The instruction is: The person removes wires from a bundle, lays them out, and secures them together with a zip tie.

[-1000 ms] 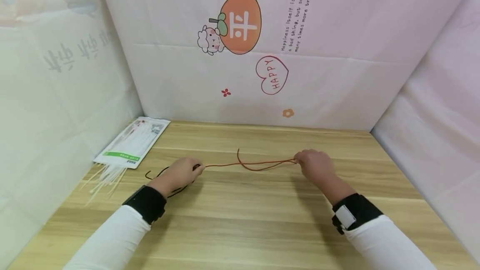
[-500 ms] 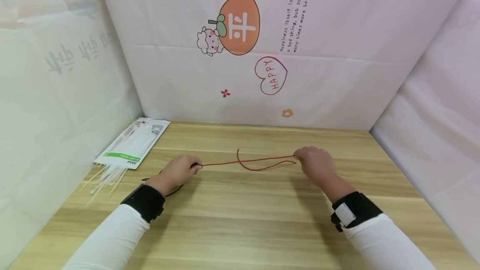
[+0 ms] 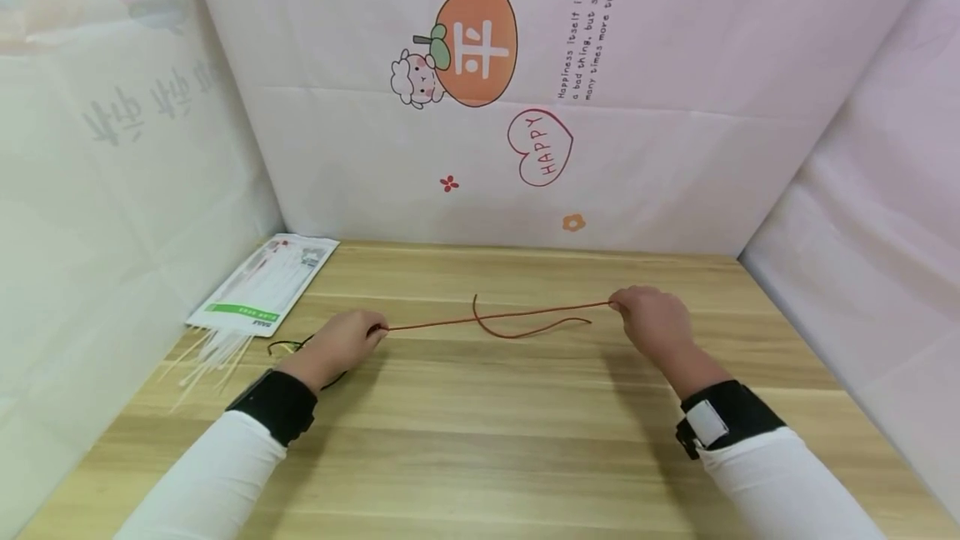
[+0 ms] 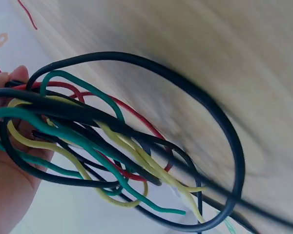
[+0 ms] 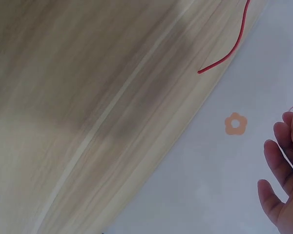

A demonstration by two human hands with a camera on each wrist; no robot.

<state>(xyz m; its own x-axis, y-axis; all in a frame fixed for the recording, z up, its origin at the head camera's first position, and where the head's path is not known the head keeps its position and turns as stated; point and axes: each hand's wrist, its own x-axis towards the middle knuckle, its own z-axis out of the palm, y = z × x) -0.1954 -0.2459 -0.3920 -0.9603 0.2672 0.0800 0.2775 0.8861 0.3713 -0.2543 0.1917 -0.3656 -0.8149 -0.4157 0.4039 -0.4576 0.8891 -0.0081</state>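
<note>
I've got the left hand [image 3: 341,344] gripping a tangled wire bundle [image 4: 88,115] toward the counter's [image 3: 480,448] left edge, the right hand [image 3: 654,323] pinching a red wire [image 3: 427,324] drawn straight between them, nearer the far edge. Pulling harder could slip that small pinch or tighten snagged loops; dipping could sweep up the loose red strand [image 3: 517,337] crossing its line.

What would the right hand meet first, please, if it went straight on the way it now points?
Past the red wire it pinches, the right hand would probably reach the printed sheet behind the table, near the orange flower; the way looks free, though depth is unclear.
</note>
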